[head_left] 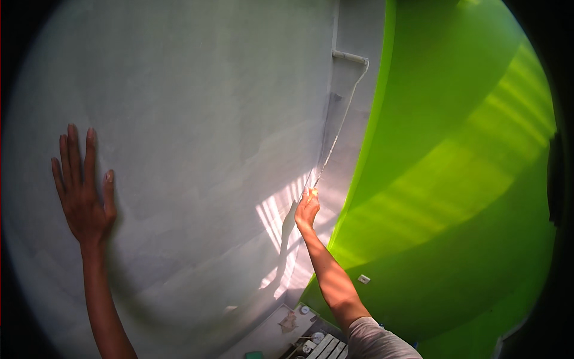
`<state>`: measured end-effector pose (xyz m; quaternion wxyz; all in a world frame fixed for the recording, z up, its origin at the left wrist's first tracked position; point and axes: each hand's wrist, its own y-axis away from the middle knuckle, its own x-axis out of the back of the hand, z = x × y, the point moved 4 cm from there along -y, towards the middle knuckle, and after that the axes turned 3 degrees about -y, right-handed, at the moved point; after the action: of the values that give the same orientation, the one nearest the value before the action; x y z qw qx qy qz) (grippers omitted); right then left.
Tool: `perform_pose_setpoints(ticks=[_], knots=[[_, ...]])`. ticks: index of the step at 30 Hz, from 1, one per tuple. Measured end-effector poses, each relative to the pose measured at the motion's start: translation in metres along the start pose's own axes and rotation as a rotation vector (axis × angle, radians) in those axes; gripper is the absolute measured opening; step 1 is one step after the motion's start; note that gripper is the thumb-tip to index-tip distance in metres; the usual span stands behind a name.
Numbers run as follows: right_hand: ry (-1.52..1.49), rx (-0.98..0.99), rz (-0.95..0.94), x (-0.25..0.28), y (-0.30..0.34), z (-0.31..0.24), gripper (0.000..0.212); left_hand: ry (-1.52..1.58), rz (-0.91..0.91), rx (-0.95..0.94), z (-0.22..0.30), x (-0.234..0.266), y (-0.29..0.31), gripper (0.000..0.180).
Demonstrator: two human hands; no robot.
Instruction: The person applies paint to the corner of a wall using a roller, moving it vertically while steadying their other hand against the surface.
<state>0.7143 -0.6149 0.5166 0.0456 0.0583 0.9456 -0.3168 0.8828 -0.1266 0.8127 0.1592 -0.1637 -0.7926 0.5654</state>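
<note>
White-sleeved paint roller [350,57] lies across the upper part of the pale strip [360,24], its right end just short of the left edge of the green wall [442,107]. That wall looks fully coloured; the strip and the broad pale wall [191,119] look covered but patchy, so what remains there cannot be told. Fingers wrapped round the roller's lower end, the right hand [307,209] grasps it firmly. Toward the pale wall's left edge, the left hand [86,206] is spread wide, holding nothing, palm seemingly against the surface.

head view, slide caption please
Right hand grips a thin-handled white paint roller; left hand open against a pale grey wall.
</note>
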Motion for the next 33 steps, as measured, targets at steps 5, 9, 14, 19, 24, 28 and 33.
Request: perform_pose_setpoints(ticks=[5, 9, 14, 19, 24, 28, 33], knots=[[-0.031, 0.012, -0.019, 0.017, 0.038, 0.036, 0.035, -0.005, 0.018, -0.012, 0.002, 0.0, -0.002, 0.062], [-0.036, -0.085, -0.057, 0.03, 0.059, 0.057, 0.035, -0.011, 0.041, -0.012, 0.003, -0.001, -0.002, 0.061], [0.02, -0.081, -0.059, 0.05, 0.091, 0.068, 0.031, -0.016, 0.021, -0.003, 0.001, 0.0, -0.001, 0.059], [0.062, -0.076, -0.149, 0.072, 0.116, 0.077, 0.027, 0.001, 0.043, -0.021, 0.002, -0.001, -0.001, 0.059], [0.052, 0.028, -0.083, 0.075, 0.125, 0.074, 0.025, -0.008, 0.039, -0.011, 0.002, -0.002, -0.001, 0.06], [0.001, -0.085, -0.113, 0.057, 0.094, 0.076, 0.025, 0.003, 0.043, -0.029, 0.003, -0.002, -0.002, 0.06], [0.009, -0.022, -0.058, 0.052, 0.096, 0.084, 0.028, -0.015, 0.072, -0.032, 0.005, -0.001, -0.002, 0.059]])
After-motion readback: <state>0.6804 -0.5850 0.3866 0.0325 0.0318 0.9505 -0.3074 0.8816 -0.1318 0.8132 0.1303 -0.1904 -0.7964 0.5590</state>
